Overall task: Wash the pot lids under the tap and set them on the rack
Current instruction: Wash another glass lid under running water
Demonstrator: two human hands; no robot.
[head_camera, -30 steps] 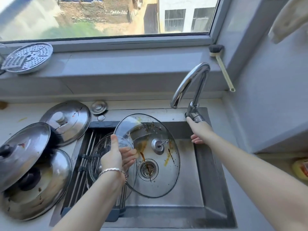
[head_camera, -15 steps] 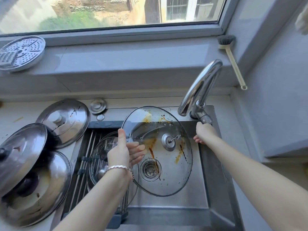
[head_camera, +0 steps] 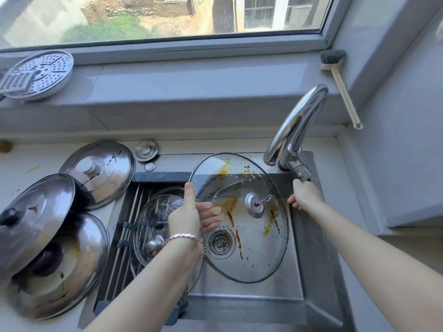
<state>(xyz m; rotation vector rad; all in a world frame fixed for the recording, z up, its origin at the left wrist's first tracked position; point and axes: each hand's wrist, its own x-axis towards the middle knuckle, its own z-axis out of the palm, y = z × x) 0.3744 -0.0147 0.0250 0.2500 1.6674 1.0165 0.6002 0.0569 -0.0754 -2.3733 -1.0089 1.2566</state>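
Left hand [head_camera: 194, 216] pinches the glass lid [head_camera: 261, 255] at its left rim, thumb on the near face, fingers behind the glass. Right hand [head_camera: 305, 195] sits curled at the tip of the tap [head_camera: 299, 121] lever [head_camera: 298, 170]; whether it grips, I cannot tell. I hold the lid tilted over the sink [head_camera: 311, 259], far rim just under the spout, no water showing. Orange-brown streaks run down it past the knob [head_camera: 255, 204]. The rack [head_camera: 119, 236] lies to its left.
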